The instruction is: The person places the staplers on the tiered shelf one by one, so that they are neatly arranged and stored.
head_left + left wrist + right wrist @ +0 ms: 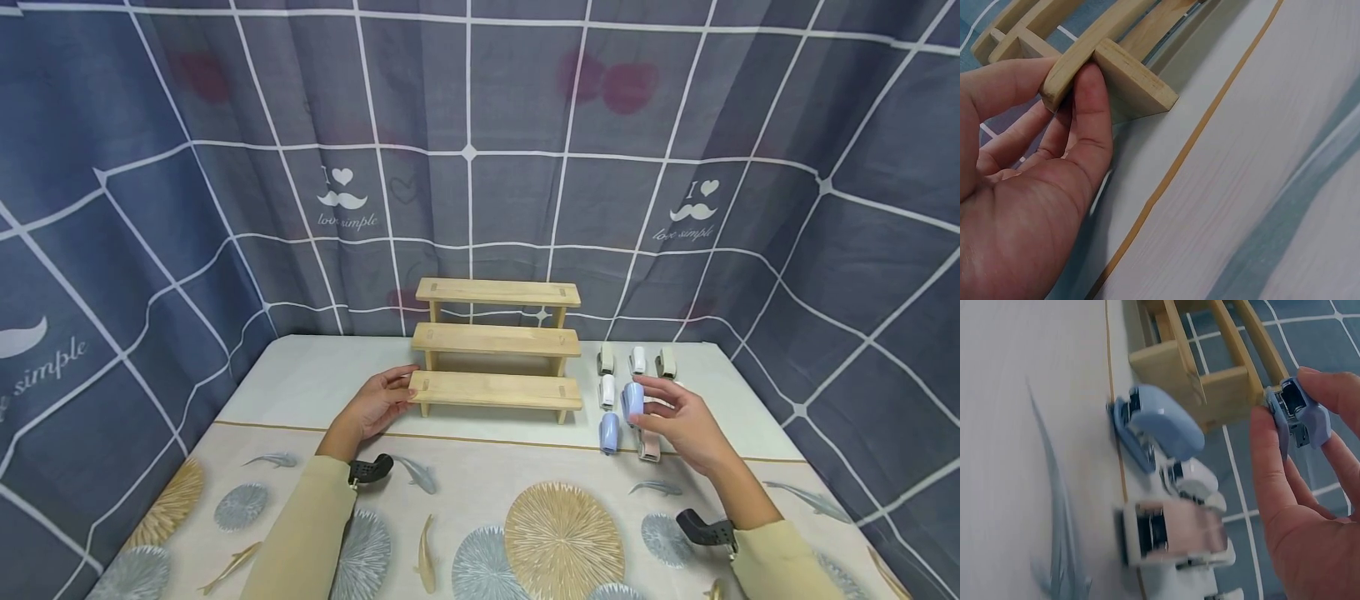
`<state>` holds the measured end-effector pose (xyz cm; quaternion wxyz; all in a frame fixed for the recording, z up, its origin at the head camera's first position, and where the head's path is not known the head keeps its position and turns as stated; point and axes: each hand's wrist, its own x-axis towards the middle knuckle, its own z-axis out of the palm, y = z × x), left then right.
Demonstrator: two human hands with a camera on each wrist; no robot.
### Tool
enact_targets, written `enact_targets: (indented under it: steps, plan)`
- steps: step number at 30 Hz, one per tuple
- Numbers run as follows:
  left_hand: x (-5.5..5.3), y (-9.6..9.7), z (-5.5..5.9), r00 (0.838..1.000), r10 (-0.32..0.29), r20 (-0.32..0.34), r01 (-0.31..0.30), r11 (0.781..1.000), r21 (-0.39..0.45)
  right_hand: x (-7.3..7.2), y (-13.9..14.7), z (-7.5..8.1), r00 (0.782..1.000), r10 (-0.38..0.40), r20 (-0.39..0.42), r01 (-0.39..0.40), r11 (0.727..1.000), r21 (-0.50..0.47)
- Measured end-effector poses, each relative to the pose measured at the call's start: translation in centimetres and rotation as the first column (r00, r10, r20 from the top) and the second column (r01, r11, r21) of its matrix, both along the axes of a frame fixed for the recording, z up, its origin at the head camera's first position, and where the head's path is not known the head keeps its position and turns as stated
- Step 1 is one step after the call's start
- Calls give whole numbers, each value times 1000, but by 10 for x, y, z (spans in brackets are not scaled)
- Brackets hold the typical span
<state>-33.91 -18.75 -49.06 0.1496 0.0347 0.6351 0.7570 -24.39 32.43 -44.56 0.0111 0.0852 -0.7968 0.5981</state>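
right hand (686, 429): pinches blue stapler (633, 400) between thumb and fingers | left hand (378, 402): pinches lowest step (495, 389) of wooden stand (495, 338), to its right | right wrist view alone: stapler's metal workings (1299, 434)

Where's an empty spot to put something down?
The wooden stand has three bare steps; the left hand pinches the lowest. The table is free between that hand and the left curtain. Right of the stand, staplers and the right hand crowd it.

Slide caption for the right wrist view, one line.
Right hand pinching a blue stapler, with another blue stapler, a pink stapler and a tiered wooden stand in view.
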Motion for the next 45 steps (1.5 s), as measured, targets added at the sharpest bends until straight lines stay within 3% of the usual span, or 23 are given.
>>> enact_targets:
  steps: [31,45]
  plan:
    - [-1,1,0,1000,-21,-5,21,1000,12,-54,-89,24,990,143,-10,-143,987,-75]
    - [0,0,-1,1000,-19,1,19,1000,20,-83,-143,56,984,179,-12,-180,980,-83]
